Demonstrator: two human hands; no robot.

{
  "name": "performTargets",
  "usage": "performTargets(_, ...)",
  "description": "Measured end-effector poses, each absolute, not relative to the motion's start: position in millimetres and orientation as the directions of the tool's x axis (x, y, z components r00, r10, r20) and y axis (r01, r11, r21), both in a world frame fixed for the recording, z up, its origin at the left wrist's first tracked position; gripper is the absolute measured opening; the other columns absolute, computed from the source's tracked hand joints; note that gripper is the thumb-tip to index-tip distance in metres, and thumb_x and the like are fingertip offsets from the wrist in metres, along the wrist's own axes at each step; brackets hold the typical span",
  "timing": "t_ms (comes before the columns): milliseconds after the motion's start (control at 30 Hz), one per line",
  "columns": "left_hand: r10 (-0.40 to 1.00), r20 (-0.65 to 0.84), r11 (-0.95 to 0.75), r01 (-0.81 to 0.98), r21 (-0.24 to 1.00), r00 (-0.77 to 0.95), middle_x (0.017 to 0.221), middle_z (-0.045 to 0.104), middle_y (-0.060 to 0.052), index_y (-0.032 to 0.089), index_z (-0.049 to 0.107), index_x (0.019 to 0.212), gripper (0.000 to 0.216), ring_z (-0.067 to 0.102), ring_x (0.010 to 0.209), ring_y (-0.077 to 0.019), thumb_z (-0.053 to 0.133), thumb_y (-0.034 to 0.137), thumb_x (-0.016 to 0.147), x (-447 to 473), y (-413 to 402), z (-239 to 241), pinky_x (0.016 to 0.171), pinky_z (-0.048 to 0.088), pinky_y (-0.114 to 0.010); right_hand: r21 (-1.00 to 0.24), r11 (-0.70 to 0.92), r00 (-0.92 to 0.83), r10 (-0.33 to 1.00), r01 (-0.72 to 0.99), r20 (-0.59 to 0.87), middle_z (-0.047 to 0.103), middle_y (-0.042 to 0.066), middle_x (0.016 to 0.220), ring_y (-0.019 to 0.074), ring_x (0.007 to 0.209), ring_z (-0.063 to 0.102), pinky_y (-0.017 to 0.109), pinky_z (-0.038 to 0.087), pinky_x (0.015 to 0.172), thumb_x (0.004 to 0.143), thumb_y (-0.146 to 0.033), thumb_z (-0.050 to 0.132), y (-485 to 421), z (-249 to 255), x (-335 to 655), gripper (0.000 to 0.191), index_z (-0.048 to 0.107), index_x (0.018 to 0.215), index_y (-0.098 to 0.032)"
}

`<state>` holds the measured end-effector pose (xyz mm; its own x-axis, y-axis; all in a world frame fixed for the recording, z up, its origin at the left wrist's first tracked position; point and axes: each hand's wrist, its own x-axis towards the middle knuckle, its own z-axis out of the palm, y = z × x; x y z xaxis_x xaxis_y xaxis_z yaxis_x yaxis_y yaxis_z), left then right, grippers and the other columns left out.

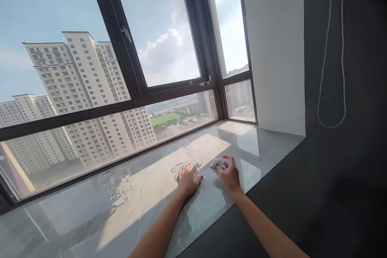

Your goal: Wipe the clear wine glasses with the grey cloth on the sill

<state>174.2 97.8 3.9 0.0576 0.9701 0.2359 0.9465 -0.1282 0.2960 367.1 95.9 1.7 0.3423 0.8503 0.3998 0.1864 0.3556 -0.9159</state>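
Observation:
My left hand [189,182] is closed around the lower part of a clear stemmed glass [196,158], which stands upright on the marble windowsill [163,205]. Part of the stem is hidden by my fingers. To the right, my right hand [230,174] grips a crumpled white cloth [218,163] just above or on the sill; whether it touches the stone I cannot tell. The cloth and the held glass are apart. Right behind that glass stands another clear glass [187,148], with one more rim showing past it.
Three stemmed glasses [116,183] stand close together on the left of the sill. A dark-framed window [130,68] rises behind, with tall buildings outside. The sill's front edge runs diagonally at lower right. A looped blind cord [344,68] hangs by the dark wall at right.

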Motion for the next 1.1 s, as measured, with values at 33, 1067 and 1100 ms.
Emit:
performTargets(33,0.974,0.222,-0.117,0.951,0.287,0.052,0.154,0.035,-0.01,0.033,0.05,0.138,0.056,0.028,0.142,-0.0328,0.058,0.048,0.085,175,102,4,0.113,0.019,-0.055,-0.915,0.36,0.343,0.849,0.181,0.402,0.066,0.003,0.072,0.0205,0.061,0.059,0.03,0.043,0.059,0.072,-0.038,0.058,96,2,367,0.041,0.049,0.108,-0.021)
performTargets(1067,0.982,0.178,-0.122,0.933,0.338,0.064,0.153,0.039,-0.011,0.028,0.055,0.131,0.047,0.024,0.144,-0.0325,0.038,0.051,0.093,167,123,-5,0.113,0.011,-0.06,-0.92,0.352,0.343,0.854,0.174,0.392,0.065,0.003,0.074,0.0221,0.064,0.06,0.031,0.044,0.059,0.072,-0.041,0.06,100,-4,369,0.043,0.05,0.109,-0.021)
performTargets(1100,0.982,0.182,-0.117,0.933,0.341,0.057,0.153,0.039,-0.011,0.027,0.055,0.13,0.047,0.025,0.144,-0.0325,0.039,0.051,0.093,168,122,-4,0.113,0.011,-0.059,-0.921,0.348,0.35,0.852,0.175,0.389,0.065,0.003,0.074,0.0222,0.064,0.06,0.031,0.044,0.059,0.072,-0.041,0.06,100,-3,369,0.043,0.05,0.109,-0.021)
